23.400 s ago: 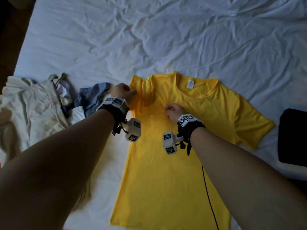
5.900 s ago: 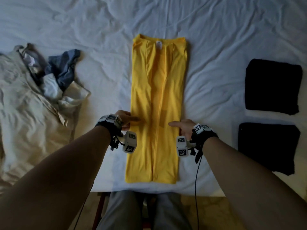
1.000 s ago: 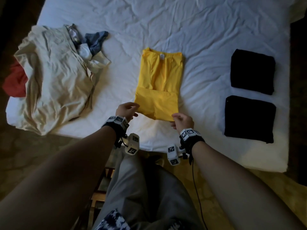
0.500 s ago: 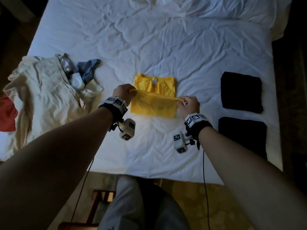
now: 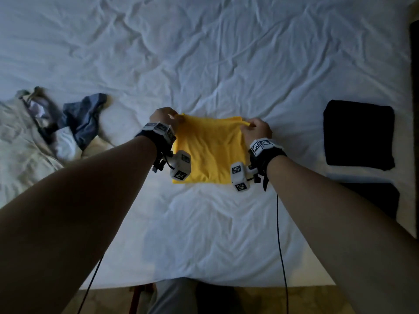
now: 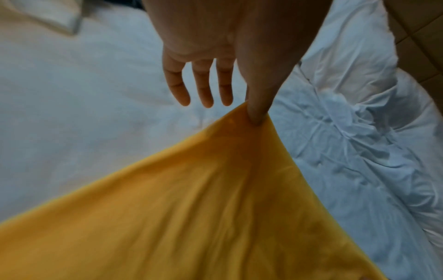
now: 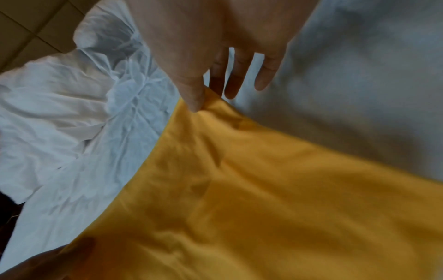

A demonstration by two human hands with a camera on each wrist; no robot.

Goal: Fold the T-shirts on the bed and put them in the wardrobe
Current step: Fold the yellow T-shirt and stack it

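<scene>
Left hand (image 5: pixel 163 117), right hand (image 5: pixel 257 130) — each pinching, arms outstretched.

Yellow T-shirt (image 5: pixel 209 150), folded square, on white bed (image 5: pixel 204 64). Left hand (image 5: pixel 162 116) and right hand (image 5: pixel 257 130) pinch its far corners. Black folded garment (image 5: pixel 359 134) right; crumpled clothes pile (image 5: pixel 45 128) left.

white bed (image 5: pixel 204 53) lying rumpled, yellow T-shirt (image 5: pixel 208 150) between hands, black folded shirts (image 5: pixel 358 134) right of right hand, beige clothes pile (image 5: pixel 25 141) left
</scene>
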